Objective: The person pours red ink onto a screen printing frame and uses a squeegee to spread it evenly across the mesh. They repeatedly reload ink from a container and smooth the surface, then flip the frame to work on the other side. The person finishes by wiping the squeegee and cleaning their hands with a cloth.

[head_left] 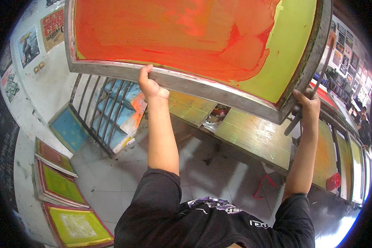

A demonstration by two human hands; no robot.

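A large silk-screen frame (273, 108) fills the top of the view, raised and tilted in front of me. Orange-red ink covers most of its yellow-green mesh (292, 45). My left hand (153, 86) is closed round the frame's near edge, thumb on top. At the near right corner my right hand (308, 105) grips the frame, its fingers mostly hidden. A dark metal rod (294, 123) runs beside that hand; whether the hand also touches it I cannot tell.
Below the frame stretches a long printing table with yellowish boards (256, 134). A red cup (333, 181) stands on its right part. A dark metal rack (105, 109) stands at left, near a blue screen (70, 128). Several green screens (76, 225) lean along the left wall.
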